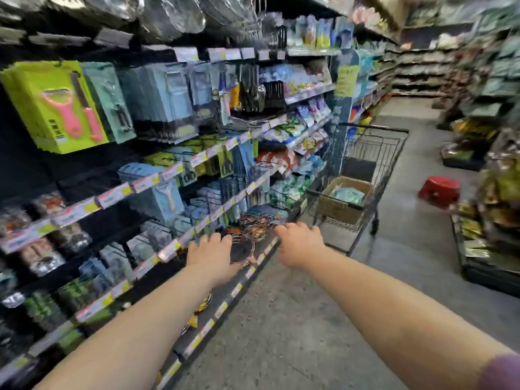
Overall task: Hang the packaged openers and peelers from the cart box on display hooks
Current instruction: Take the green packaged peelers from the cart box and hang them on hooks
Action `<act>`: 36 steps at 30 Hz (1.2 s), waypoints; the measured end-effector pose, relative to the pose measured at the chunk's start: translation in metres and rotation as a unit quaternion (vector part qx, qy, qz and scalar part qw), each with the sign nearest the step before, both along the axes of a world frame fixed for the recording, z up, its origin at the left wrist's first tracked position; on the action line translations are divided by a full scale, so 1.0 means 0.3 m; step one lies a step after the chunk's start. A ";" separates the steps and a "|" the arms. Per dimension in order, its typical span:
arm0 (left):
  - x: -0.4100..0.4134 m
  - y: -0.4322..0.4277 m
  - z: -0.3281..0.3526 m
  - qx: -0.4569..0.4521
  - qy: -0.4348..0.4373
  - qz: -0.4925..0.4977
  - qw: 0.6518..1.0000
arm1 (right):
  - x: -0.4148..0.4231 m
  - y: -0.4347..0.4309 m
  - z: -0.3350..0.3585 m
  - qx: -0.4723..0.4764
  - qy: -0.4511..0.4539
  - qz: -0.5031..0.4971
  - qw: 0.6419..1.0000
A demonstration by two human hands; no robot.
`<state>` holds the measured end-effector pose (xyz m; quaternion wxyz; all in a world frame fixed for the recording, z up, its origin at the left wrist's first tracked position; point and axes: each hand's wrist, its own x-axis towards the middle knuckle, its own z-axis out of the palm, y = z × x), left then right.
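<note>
Packaged openers and peelers are seen as pale blue packs left in the cardboard box inside the cart, well ahead of both hands, so stock is judged to remain for hanging. Similar packs are already carried on the display hooks. The left hand and right hand are held forward, loosely spread and empty, nothing being gripped.

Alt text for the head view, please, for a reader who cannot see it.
Both bare hands, the left hand and the right hand, reach empty toward low shelf hooks in a blurred shop aisle. Ahead stands a shopping cart holding a cardboard box; a packaged pink peeler hangs upper left.
</note>
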<state>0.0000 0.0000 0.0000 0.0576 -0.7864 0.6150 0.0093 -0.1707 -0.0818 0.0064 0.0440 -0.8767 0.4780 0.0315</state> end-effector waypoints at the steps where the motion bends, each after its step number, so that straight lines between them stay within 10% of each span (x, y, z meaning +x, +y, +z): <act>1: -0.045 -0.067 -0.004 0.001 0.009 -0.007 1.000 | -0.060 -0.048 0.009 0.004 0.007 -0.018 1.000; 17: -0.637 -0.955 -0.074 0.030 0.018 -0.136 0.990 | -0.782 -0.761 -0.082 0.010 0.029 -0.172 0.985; 36: -0.656 -2.157 -0.233 0.064 0.035 -0.227 0.971 | -0.811 -1.805 -0.247 0.065 -0.009 -0.290 0.955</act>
